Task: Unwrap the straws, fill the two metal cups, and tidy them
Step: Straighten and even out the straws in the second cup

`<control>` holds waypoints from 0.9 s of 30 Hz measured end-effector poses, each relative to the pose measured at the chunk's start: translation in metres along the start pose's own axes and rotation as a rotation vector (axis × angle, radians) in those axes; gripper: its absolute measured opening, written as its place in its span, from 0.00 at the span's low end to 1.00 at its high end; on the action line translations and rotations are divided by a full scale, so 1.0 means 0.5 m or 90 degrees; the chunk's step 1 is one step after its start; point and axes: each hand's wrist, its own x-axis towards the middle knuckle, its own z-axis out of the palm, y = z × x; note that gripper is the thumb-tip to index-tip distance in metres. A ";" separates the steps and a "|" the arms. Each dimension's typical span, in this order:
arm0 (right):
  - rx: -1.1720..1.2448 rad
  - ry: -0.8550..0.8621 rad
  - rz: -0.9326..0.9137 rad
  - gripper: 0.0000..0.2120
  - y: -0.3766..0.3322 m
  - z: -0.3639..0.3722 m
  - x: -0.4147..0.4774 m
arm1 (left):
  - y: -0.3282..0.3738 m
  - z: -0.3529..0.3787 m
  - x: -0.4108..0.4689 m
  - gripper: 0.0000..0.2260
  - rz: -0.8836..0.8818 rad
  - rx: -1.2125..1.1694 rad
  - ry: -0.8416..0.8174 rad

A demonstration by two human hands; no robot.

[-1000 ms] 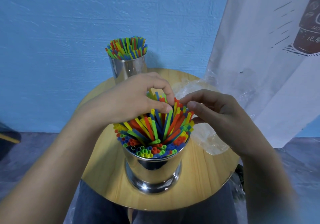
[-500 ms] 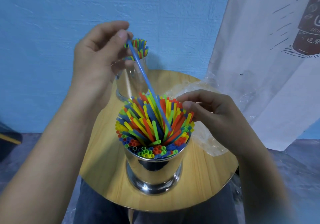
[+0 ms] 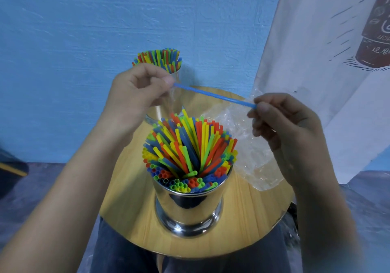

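Head view, centre of the frame: the blue straw now hangs nearly level in the air above the near metal cup, wholly clear of the coloured straws packed in it. Half a second earlier it slants up out of that bundle with only the left hand on it. The left hand pinches the upper-left end between thumb and forefinger. The right hand, which a moment ago sits at the cup's right rim, has risen to pinch the lower-right end the same way, so both hands are clamped on one straw. The far metal cup stands behind the left hand at upper centre, also crammed with straws, and the clear plastic wrapper lies crumpled on the round wooden table at the right. Both cups look full, so this reads as the tidying stage: one stray straw has been drawn out, probably to be stripped or reseated. Whether any film clings to it I cannot tell.
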 end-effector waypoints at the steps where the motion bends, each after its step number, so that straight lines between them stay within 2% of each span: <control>1: 0.047 0.023 -0.001 0.05 -0.004 -0.001 0.001 | 0.001 0.001 -0.002 0.04 0.001 0.049 -0.047; 4: 0.102 0.090 -0.038 0.04 -0.014 -0.007 0.006 | 0.015 0.007 -0.005 0.02 0.014 0.112 -0.182; 7: 0.071 0.196 -0.076 0.08 -0.023 -0.016 0.008 | 0.028 0.013 -0.002 0.11 0.023 0.196 -0.317; 10: 0.013 0.224 -0.110 0.11 -0.033 -0.021 0.005 | 0.031 0.022 0.005 0.16 0.033 0.269 -0.414; 15: -0.104 0.153 -0.136 0.10 -0.037 -0.014 0.002 | 0.045 0.043 0.027 0.18 0.002 0.350 -0.512; 17: -0.140 0.105 -0.146 0.10 -0.034 -0.003 0.000 | 0.045 0.051 0.032 0.16 -0.006 0.369 -0.546; 22: -0.222 -0.027 -0.137 0.09 -0.012 0.021 -0.005 | 0.043 0.053 0.042 0.09 0.001 0.382 -0.529; 27: -0.240 -0.041 -0.126 0.08 -0.007 0.022 -0.001 | 0.043 0.057 0.042 0.06 0.000 0.386 -0.521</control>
